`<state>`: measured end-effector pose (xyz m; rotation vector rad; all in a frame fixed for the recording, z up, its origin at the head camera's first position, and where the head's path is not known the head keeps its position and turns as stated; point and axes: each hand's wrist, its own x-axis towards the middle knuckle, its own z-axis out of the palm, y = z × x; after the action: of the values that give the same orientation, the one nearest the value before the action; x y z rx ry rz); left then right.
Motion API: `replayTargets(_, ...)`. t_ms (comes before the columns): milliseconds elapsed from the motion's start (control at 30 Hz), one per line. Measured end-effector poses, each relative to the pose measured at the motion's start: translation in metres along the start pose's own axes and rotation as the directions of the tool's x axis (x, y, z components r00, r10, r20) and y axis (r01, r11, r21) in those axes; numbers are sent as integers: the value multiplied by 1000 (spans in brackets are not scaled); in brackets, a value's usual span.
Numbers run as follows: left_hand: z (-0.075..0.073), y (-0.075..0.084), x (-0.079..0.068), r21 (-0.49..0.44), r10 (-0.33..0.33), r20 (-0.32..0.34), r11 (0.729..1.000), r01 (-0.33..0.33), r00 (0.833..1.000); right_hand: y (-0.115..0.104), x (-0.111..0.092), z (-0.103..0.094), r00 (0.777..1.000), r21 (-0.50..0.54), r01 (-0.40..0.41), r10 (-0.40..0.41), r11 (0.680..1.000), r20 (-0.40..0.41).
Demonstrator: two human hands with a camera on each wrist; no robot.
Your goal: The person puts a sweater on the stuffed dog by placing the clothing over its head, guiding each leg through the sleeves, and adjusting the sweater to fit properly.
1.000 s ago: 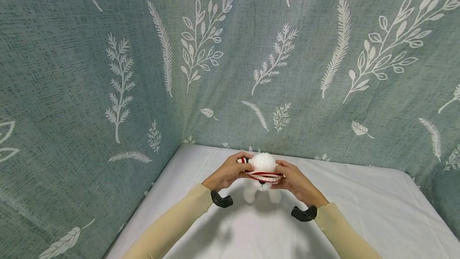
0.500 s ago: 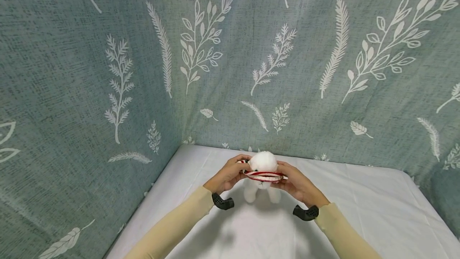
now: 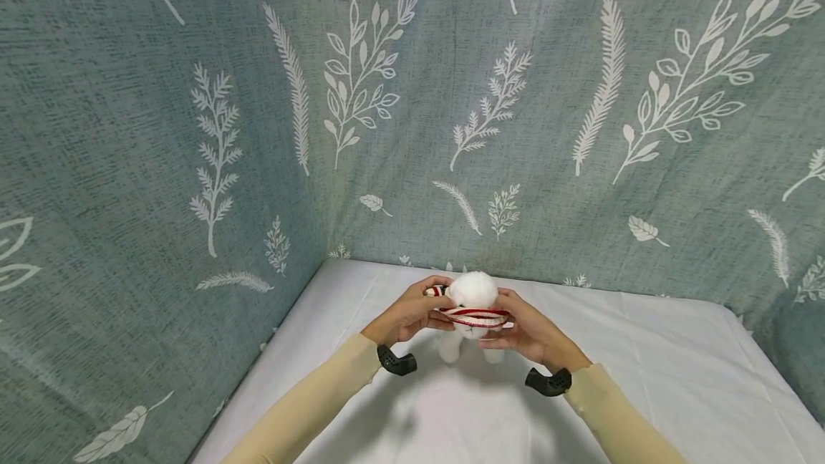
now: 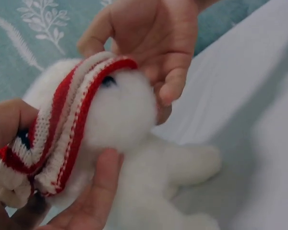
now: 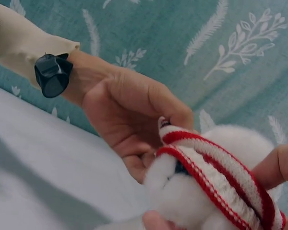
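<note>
A white plush dog [image 3: 473,288] stands on the white cloth, facing me. Across its face runs a red-and-white striped knitted band [image 3: 477,318], covering part of the face; a dark eye [image 4: 108,81] shows at its edge in the left wrist view. My left hand [image 3: 407,313] holds the knit at the left of the head, thumb on top, a finger beneath the muzzle. On the other side, my right hand [image 3: 532,326] pinches the band's right end, fingers spread along the cheek. The plush's front legs [image 4: 194,163] reach out below; its back is hidden.
A white cloth [image 3: 644,349] covers the surface. Blue-green fabric walls [image 3: 399,106] with white leaf prints rise behind and at the left. Black straps [image 3: 548,382] sit on both wrists.
Both hands stay at the head. The band has slid slightly downward over the muzzle, covering the nose. The lower fingers have spread out beneath the head.
</note>
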<state>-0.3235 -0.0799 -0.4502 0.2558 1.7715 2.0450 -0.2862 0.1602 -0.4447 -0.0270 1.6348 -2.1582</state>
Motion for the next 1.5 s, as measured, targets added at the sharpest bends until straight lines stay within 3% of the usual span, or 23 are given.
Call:
replayTargets(300,15,-2,-1,-22,40,-86,999,-42,995,2,3,9,994,-29,40,-43,999,-101)
replayTargets(467,18,-5,0,-21,44,-127,999,-48,991,6,4,12,991,-62,76,-83,995,-106)
replayTargets(833,11,-10,2,-51,24,-92,998,-28,995,4,4,5,993,-64,56,-63,996,-105)
replayTargets(1133,15,-10,5,-90,-7,-132,996,-5,991,7,5,2,992,-50,70,-75,996,-102)
replayTargets(1367,18,-6,3,-12,-16,-105,1000,15,994,8,4,2,998,64,31,-28,997,-51)
replayTargets(1500,21,-5,1,0,-12,-108,1000,12,994,8,3,3,998,70,45,-42,996,-51)
